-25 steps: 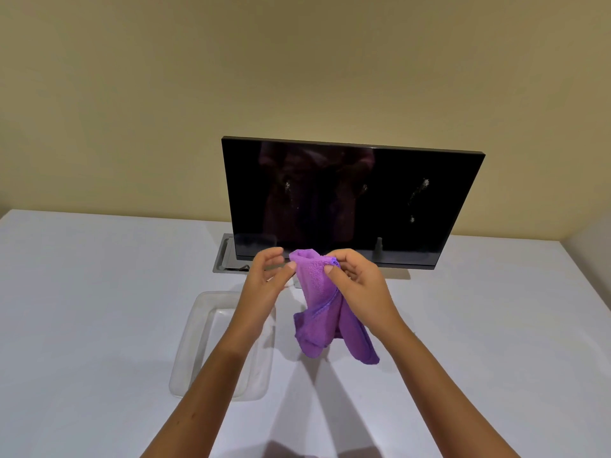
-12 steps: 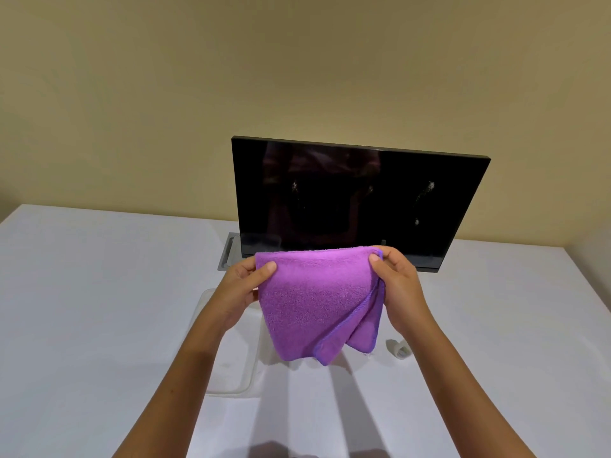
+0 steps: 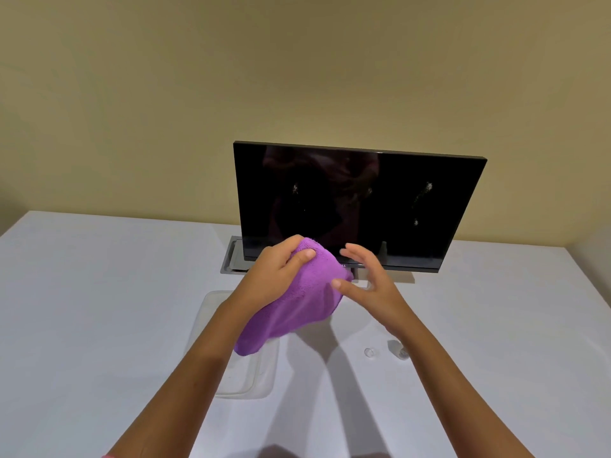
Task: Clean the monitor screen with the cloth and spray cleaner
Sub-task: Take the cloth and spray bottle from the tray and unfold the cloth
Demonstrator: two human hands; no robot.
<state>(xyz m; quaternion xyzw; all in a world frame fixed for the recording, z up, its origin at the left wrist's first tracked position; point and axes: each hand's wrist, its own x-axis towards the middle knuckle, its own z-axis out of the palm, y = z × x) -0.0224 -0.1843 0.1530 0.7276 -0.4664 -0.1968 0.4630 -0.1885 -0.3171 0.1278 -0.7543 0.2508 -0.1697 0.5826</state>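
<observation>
The cloth, purple, was held up off the table in front of the monitor's lower left edge. It was gripped at its top by the left hand: thumb pressed on the near face, fingers curled over the top fold. The rest of the cloth was draped down and to the left, its lower corner hung over a clear tray.

The right hand was seen with fingers spread and relaxed, nothing pinched. Its thumb tip was placed against the cloth's right edge; whether real contact was made could not be told. The other fingers were kept apart from the cloth, in front of the monitor's bottom bezel.

The monitor was stood upright at the back of the table, against the wall, screen dark. White specks were seen on the screen in 2 patches, 1 left of centre and 1 toward the right.

A small clear bottle was seen on the table just beside the right forearm, partly hidden by it. A small clear cap was lying just left of it. Whether the bottle was the spray cleaner could not be told.
</observation>
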